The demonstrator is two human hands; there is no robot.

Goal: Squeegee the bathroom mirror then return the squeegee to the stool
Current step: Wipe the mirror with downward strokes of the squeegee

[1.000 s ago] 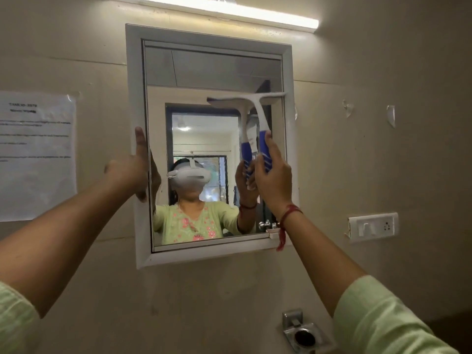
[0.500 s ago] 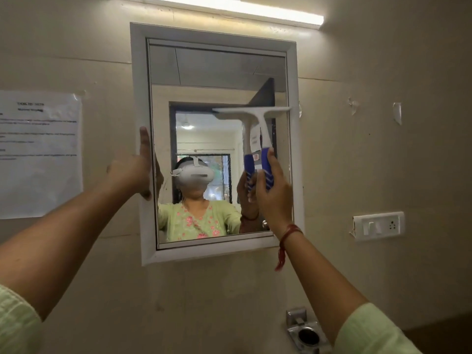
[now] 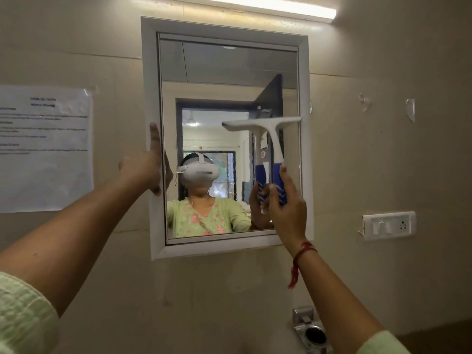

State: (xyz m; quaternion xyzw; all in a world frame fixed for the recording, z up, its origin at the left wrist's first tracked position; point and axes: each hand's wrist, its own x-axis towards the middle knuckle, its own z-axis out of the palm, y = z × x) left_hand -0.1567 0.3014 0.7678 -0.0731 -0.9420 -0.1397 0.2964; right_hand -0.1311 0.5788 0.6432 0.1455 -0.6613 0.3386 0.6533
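Observation:
A white-framed bathroom mirror (image 3: 224,60) hangs on the beige wall. My right hand (image 3: 287,208) grips the blue handle of a white squeegee (image 3: 274,139). Its blade lies flat against the glass on the right side, about halfway down. My left hand (image 3: 145,167) presses on the mirror's left frame edge with the thumb pointing up. The stool is out of view.
A printed paper sheet (image 3: 43,149) is taped to the wall on the left. A switch and socket plate (image 3: 388,226) sits to the right of the mirror. A metal holder (image 3: 310,330) juts from the wall below. A tube light (image 3: 268,5) glows above.
The squeegee has slid down the right side of the glass, from near the upper part to about mid-height. My left hand stays on the frame.

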